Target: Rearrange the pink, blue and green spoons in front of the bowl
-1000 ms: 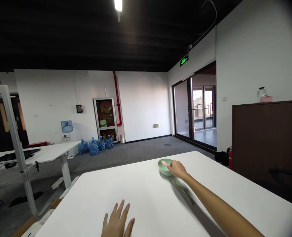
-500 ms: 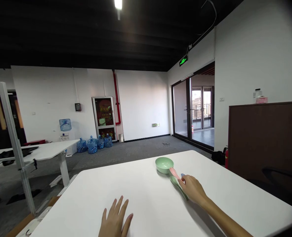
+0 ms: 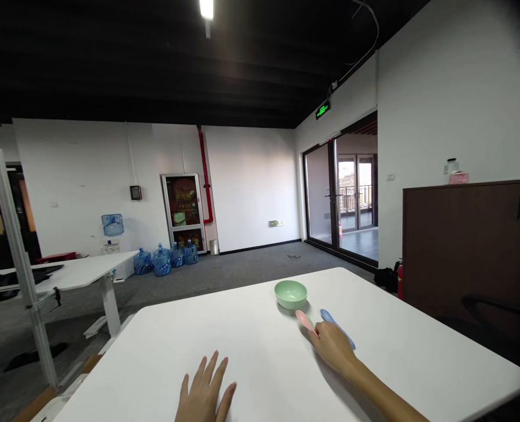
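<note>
My right hand (image 3: 331,346) is closed on a pink spoon (image 3: 304,320), whose bowl points away from me toward the green bowl (image 3: 291,294). A sliver of a green spoon (image 3: 311,322) shows just beside the pink one; the rest of it is hidden by my hand. To the right lies a blue spoon (image 3: 330,318), partly covered by the same hand, with its handle end showing past my wrist. My left hand (image 3: 203,390) rests with fingers spread on the white table (image 3: 260,357), holding nothing.
Another white table (image 3: 88,266) stands at the left behind a metal post (image 3: 20,252). Several blue water bottles (image 3: 162,259) are on the floor by the wall. A brown cabinet (image 3: 466,246) stands at the right, and a glass door (image 3: 319,196) is farther back.
My right hand has moved slightly left and nearer to me with the pink spoon, covering most of the green spoon and uncovering more of the blue one. The left hand stays put.
</note>
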`<state>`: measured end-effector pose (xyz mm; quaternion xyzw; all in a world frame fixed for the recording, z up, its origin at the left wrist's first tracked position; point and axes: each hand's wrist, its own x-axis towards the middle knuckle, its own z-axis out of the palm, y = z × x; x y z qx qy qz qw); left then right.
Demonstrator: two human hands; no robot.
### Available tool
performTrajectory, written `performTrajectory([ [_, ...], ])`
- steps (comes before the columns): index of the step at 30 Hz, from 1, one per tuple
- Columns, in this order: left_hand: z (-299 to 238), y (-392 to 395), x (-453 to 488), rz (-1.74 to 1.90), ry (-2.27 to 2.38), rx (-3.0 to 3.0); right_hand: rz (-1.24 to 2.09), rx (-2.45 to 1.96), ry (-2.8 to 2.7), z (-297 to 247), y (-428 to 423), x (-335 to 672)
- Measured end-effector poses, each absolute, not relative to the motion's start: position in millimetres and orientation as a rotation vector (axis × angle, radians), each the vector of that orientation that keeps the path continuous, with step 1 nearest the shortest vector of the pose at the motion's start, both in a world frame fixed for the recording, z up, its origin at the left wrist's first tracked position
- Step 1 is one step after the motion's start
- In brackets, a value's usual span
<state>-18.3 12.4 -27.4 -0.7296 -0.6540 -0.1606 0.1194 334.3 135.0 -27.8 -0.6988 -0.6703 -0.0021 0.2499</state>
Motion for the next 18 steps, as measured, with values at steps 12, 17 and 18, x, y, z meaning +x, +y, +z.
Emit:
performTrajectory([
  [12,-28,13,-24,-0.466,-1.942,-2.125,0.059,-1.898,-1.985,-37,138,316],
  [17,-29,14,-25,-0.488,-1.967,-2.149,0.063,-1.971,-1.999,-33,136,313],
  [18,-30,14,-25,-0.492,-1.970,-2.150,0.064,-1.976,-2.002,-33,136,313],
])
